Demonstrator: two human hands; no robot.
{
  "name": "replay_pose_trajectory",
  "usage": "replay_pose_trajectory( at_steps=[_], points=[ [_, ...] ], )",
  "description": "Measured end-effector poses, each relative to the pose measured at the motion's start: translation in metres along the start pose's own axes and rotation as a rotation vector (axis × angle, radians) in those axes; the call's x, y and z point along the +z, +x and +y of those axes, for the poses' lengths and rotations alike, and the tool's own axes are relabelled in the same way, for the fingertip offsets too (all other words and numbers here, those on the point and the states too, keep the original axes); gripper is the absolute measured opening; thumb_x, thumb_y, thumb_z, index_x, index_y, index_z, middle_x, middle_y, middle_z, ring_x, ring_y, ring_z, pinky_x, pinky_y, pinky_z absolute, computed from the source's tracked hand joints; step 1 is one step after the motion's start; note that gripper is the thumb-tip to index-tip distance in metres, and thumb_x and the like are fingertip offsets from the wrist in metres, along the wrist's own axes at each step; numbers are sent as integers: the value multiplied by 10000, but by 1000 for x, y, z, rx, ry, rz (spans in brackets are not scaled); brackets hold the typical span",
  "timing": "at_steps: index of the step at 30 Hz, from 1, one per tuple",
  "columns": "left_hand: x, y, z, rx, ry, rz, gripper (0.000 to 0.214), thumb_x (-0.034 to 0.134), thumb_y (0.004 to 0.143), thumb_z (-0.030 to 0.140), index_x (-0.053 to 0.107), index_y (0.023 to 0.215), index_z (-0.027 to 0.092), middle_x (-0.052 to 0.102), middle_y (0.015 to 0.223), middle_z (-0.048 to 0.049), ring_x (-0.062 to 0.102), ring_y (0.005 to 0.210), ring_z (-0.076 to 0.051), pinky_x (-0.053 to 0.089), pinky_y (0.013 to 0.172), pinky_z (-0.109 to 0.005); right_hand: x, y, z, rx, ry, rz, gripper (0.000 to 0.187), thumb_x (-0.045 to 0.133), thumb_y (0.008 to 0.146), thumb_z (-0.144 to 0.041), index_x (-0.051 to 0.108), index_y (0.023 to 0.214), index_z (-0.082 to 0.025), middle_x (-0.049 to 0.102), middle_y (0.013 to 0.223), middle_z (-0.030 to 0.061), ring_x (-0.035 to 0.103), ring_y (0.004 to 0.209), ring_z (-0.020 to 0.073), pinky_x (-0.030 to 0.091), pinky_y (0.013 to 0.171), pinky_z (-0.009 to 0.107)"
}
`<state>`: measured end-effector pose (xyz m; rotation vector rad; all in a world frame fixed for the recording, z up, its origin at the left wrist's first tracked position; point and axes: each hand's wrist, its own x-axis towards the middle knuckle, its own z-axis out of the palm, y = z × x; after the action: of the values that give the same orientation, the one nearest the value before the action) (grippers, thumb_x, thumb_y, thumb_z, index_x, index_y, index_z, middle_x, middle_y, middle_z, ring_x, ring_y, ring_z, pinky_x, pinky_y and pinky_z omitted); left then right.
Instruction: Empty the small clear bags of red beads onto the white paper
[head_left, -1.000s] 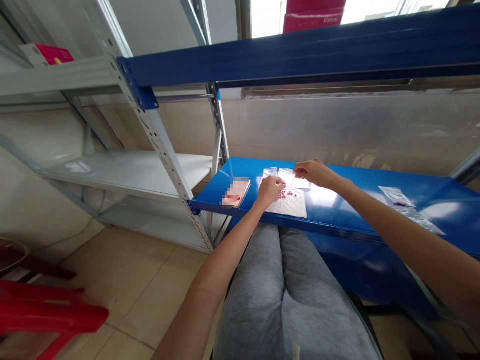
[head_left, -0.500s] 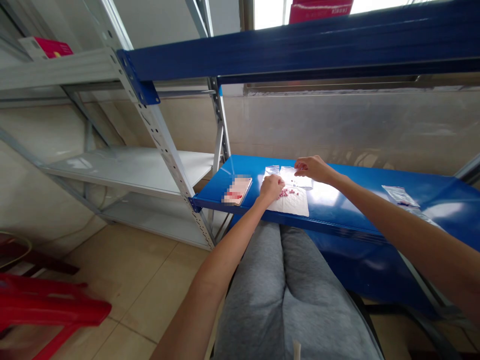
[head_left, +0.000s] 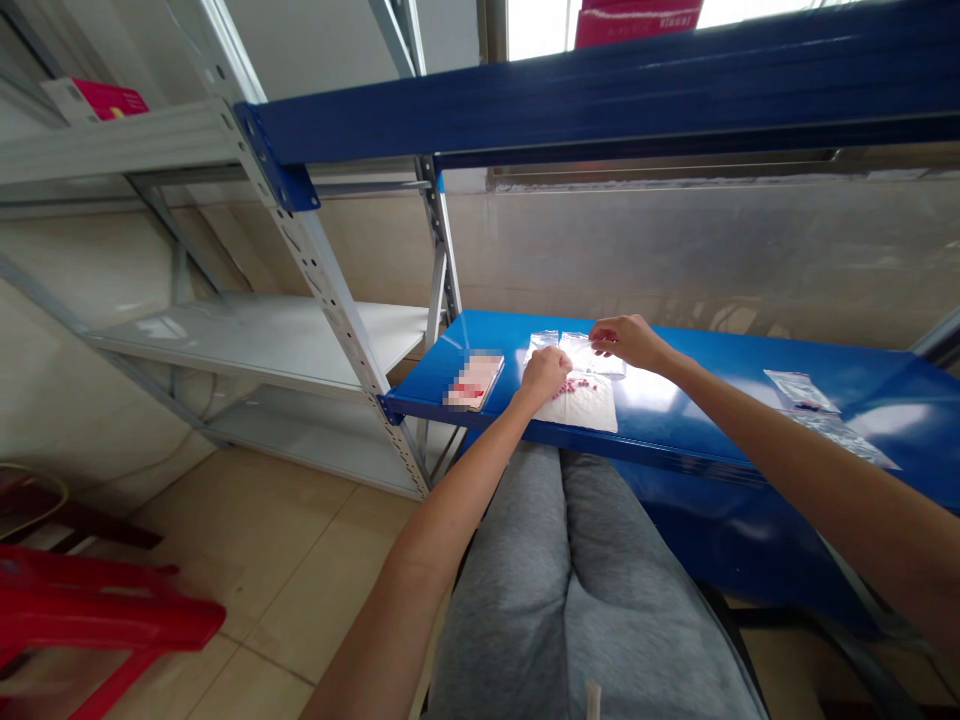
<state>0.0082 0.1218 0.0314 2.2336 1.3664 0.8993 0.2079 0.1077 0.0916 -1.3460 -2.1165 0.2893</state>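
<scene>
Small pink beads (head_left: 577,386) on white paper sheet (head_left: 589,412). Left hand (head_left: 544,375) just beside at 9 o'clock; right hand (head_left: 628,342) at 1 o'clock, on clear plastic bag (head_left: 579,350). Hands apart, grip unclear.

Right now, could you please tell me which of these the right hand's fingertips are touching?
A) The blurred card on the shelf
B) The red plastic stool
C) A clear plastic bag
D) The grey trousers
C. The right hand reaches across the blue steel shelf, and its fingertips are at a clear plastic bag, just beyond the small red beads.
</scene>
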Motion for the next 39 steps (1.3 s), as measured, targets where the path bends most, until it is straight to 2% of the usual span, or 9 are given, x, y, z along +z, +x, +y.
replay_pose_trajectory(
  at_steps=[7, 12, 15, 19, 25, 28, 32, 35, 39],
  points=[
    [-2, -2, 0, -12, -5, 42, 118, 659, 866, 183, 760, 926, 168, 759, 985, -96, 681, 986, -220, 513, 882, -296, -4, -2, 2, 77, 141, 67, 25, 692, 819, -145, 711, 803, -147, 739, 690, 61, 728, 616, 197, 562, 593, 276],
    [-8, -3, 3, -77, -204, 116, 347, 708, 902, 327, 687, 1193, 140, 744, 1128, -140, 696, 1007, -222, 527, 876, -309, -5, -26, 1, 237, 484, 373, 195, 812, 770, -297, 676, 789, -158, 735, 708, 63, 742, 655, 207, 623, 659, 326],
    [-4, -7, 13, -109, -498, 23, 464, 749, 869, 437, 669, 1220, 146, 748, 1136, -144, 722, 946, -208, 540, 771, -269, 8, -51, -3, 334, 719, 586, 262, 829, 748, -343, 639, 819, -177, 739, 736, 49, 757, 701, 208, 643, 713, 354],
    [15, -17, 33, -85, -766, -133, 417, 745, 873, 434, 676, 1163, 142, 765, 1042, -131, 737, 835, -175, 528, 659, -226, 37, -80, -12, 435, 860, 721, 329, 831, 720, -378, 593, 861, -199, 738, 763, 36, 763, 725, 211, 645, 709, 345],
    [27, -21, 42, -168, -900, -18, 140, 635, 947, 259, 679, 953, 127, 763, 924, -94, 723, 778, -128, 513, 646, -205, 57, -101, -16, 520, 880, 578, 533, 815, 714, -448, 507, 1098, -246, 745, 939, 60, 764, 904, 263, 638, 757, 378],
    [19, -19, 37, -190, -860, -72, 98, 639, 931, 211, 682, 909, 126, 745, 855, -68, 689, 703, -104, 505, 643, -211, 48, -104, -11, 482, 796, 559, 631, 806, 710, -491, 483, 1205, -271, 729, 1066, 79, 729, 1021, 268, 627, 763, 367],
    [6, -18, 28, -167, -784, -168, 89, 641, 916, 194, 700, 907, 129, 723, 801, -54, 672, 676, -100, 465, 591, -196, 38, -100, -7, 427, 653, 443, 574, 774, 718, -536, 548, 1152, -236, 724, 919, 61, 722, 873, 245, 595, 700, 346],
    [1, -16, 21, -225, -795, -34, 161, 625, 933, 223, 690, 1043, 125, 741, 894, -89, 696, 718, -123, 482, 587, -201, 42, -83, -10, 386, 619, 374, 533, 773, 713, -502, 563, 1120, -229, 693, 823, 25, 698, 754, 209, 574, 649, 323],
    [-7, -6, 7, -283, -718, 119, 347, 675, 902, 218, 612, 1230, 126, 748, 1063, -124, 724, 836, -141, 521, 647, -200, 59, -41, -17, 394, 638, 416, 371, 739, 739, -376, 569, 1031, -222, 640, 760, -8, 685, 715, 186, 591, 651, 316]
  ],
)
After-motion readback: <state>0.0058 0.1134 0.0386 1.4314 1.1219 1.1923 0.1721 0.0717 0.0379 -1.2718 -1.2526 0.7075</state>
